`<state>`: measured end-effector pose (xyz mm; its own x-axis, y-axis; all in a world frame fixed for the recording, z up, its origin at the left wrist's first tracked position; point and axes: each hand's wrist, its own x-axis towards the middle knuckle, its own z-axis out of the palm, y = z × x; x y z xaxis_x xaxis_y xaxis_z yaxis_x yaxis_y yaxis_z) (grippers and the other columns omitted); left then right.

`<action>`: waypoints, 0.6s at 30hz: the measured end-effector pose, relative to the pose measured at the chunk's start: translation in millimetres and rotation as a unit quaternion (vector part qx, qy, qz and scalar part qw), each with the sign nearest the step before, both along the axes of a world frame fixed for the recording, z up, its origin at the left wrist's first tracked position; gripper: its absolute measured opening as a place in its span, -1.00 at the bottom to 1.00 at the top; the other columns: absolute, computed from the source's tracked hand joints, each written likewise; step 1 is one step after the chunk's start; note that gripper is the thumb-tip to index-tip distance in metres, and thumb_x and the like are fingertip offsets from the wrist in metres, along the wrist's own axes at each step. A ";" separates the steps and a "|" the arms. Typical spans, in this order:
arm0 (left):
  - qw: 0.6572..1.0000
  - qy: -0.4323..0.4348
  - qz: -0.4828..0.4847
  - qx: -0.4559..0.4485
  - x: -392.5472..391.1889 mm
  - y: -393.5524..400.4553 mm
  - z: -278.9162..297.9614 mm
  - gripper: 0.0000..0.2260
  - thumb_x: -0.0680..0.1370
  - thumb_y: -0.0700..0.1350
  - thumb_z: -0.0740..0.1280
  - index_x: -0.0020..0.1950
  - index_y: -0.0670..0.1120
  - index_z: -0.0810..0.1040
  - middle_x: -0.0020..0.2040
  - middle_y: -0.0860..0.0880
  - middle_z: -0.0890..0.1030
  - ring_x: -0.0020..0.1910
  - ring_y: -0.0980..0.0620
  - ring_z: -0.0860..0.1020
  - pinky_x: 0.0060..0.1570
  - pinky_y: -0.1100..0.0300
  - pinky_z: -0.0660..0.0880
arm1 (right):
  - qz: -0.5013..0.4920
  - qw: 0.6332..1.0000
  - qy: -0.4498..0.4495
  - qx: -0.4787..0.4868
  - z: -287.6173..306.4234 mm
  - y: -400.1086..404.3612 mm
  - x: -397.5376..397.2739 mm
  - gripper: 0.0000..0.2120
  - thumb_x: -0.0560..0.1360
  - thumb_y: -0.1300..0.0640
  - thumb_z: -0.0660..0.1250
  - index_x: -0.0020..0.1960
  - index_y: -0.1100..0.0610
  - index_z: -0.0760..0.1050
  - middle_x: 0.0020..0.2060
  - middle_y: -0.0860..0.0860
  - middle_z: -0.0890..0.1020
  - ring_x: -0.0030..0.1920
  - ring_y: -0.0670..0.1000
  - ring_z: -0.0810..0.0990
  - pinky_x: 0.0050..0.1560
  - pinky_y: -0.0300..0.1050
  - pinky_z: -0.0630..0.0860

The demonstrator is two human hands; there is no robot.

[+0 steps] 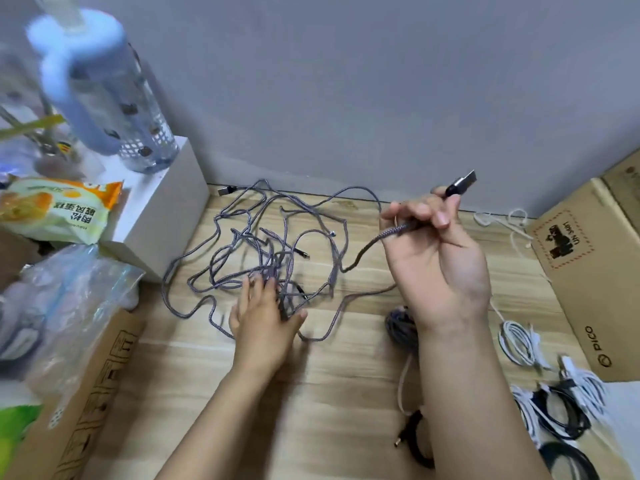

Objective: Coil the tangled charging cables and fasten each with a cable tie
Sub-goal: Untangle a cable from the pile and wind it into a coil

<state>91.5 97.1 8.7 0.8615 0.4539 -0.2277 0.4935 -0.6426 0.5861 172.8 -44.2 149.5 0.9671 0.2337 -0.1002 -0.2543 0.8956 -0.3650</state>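
Observation:
A tangle of grey braided charging cables [263,251] sprawls over the wooden floor [311,393] by the wall. My right hand [440,258] is raised and grips one grey cable just below its USB plug [460,183], which sticks up past my fingers. My left hand [265,317] lies on the near part of the tangle with fingers spread, and strands run under and between them. A coiled grey cable [398,323] sits partly hidden behind my right wrist.
Coiled white cables [519,341] and black-and-white coils [561,407] lie at the right. A black cable [415,438] lies near my right forearm. Cardboard boxes [588,271] [79,410] flank the floor. A white box [162,216], a bottle [114,91] and a snack bag [59,209] stand left.

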 end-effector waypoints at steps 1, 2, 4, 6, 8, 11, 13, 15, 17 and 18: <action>0.992 -0.116 0.039 -0.007 -6.0 -8.1 15.6 -0.55 0.51 -0.04 0.36 0.37 -0.08 0.39 0.45 -0.08 0.31 0.49 -0.04 0.10 0.39 0.12 0.05 | -0.004 1.000 0.004 0.010 6.0 -2.0 -3.6 -0.95 0.44 0.15 0.16 -0.16 0.10 0.39 -0.53 -0.09 0.38 -0.45 -0.11 0.48 -0.13 -0.17 0.47; 0.973 -0.217 0.070 -0.034 -13.5 -17.5 29.1 -0.73 0.51 -0.09 0.34 0.20 -0.06 0.53 0.29 -0.06 0.49 0.38 -0.07 0.29 0.31 0.22 0.17 | -0.004 1.000 0.009 0.021 9.0 -3.0 -7.5 -0.95 0.44 0.16 0.17 -0.17 0.10 0.39 -0.53 -0.09 0.38 -0.46 -0.10 0.48 -0.14 -0.18 0.49; 0.927 -0.261 0.136 -0.232 -19.6 -35.7 53.0 -0.85 0.53 -0.03 0.28 -0.12 -0.03 0.62 -0.09 0.03 0.64 0.03 0.01 0.53 0.01 0.36 0.37 | 0.007 0.999 0.016 0.035 10.9 -2.9 -15.9 -0.99 0.41 0.17 0.21 -0.18 0.10 0.38 -0.53 -0.08 0.38 -0.47 -0.09 0.48 -0.20 -0.21 0.53; 0.816 -0.120 0.166 -0.540 -11.8 -48.7 69.4 -0.61 0.60 0.08 0.13 -0.19 -0.10 0.63 -0.28 0.01 0.64 -0.24 0.05 0.58 -0.24 0.30 0.46 | 0.025 0.998 0.024 0.051 8.5 -2.6 -25.3 -0.89 0.32 0.19 0.30 -0.18 0.12 0.38 -0.53 -0.07 0.38 -0.47 -0.08 0.47 -0.24 -0.20 0.54; 0.638 -0.034 0.184 -0.747 -5.0 -51.8 82.0 -0.49 0.60 0.11 0.05 -0.21 -0.20 0.63 -0.30 -0.07 0.65 -0.34 0.02 0.63 -0.33 0.21 0.56 | 0.050 0.997 0.028 0.049 7.6 -7.8 -39.2 -0.84 0.27 0.19 0.34 -0.20 0.13 0.39 -0.52 -0.06 0.36 -0.51 -0.08 0.43 -0.31 -0.21 0.53; 0.503 -0.075 0.221 -0.832 11.1 -43.8 83.7 -0.52 0.63 -0.03 0.05 -0.25 -0.28 0.60 -0.35 -0.11 0.64 -0.40 0.00 0.65 -0.37 0.11 0.58 | 0.078 0.997 0.022 -0.010 4.3 -26.8 -54.5 -0.80 0.26 0.16 0.36 -0.19 0.12 0.37 -0.53 -0.05 0.31 -0.60 -0.11 0.28 -0.54 -0.29 0.33; 0.494 -0.115 0.253 -0.824 17.3 -36.9 87.9 -0.55 0.65 -0.10 0.04 -0.24 -0.26 0.58 -0.41 -0.10 0.62 -0.46 0.04 0.62 -0.43 0.16 0.57 | 0.071 0.994 0.011 -0.083 4.5 -45.8 -61.9 -0.75 0.24 0.13 0.39 -0.16 0.15 0.40 -0.55 -0.04 0.30 -0.64 -0.14 0.20 -0.61 -0.32 0.17; 0.505 -0.148 0.271 -0.806 18.3 -32.1 92.4 -0.64 0.67 -0.10 0.03 -0.19 -0.19 0.51 -0.46 -0.05 0.59 -0.51 0.08 0.59 -0.51 0.24 0.55 | 0.032 0.984 0.014 -0.177 3.4 -65.4 -69.0 -0.74 0.25 0.08 0.37 -0.15 0.17 0.41 -0.56 -0.04 0.30 -0.66 -0.17 0.15 -0.62 -0.34 0.07; 0.549 -0.165 0.263 -0.776 14.4 -31.6 98.5 -0.71 0.66 -0.10 0.06 -0.17 -0.11 0.46 -0.48 0.01 0.57 -0.53 0.13 0.56 -0.52 0.29 0.52 | -0.020 0.970 0.013 -0.243 0.9 -78.7 -76.1 -0.83 0.35 0.09 0.30 -0.15 0.17 0.41 -0.55 -0.03 0.32 -0.66 -0.19 0.13 -0.62 -0.35 0.03; 0.579 -0.176 0.244 -0.758 9.6 -35.1 104.6 -0.75 0.65 -0.13 0.07 -0.16 -0.09 0.45 -0.48 0.04 0.57 -0.52 0.14 0.56 -0.49 0.30 0.53 | -0.041 0.963 0.012 -0.266 -0.7 -81.8 -79.9 -0.88 0.37 0.11 0.27 -0.15 0.15 0.41 -0.54 -0.03 0.35 -0.65 -0.20 0.13 -0.61 -0.36 0.01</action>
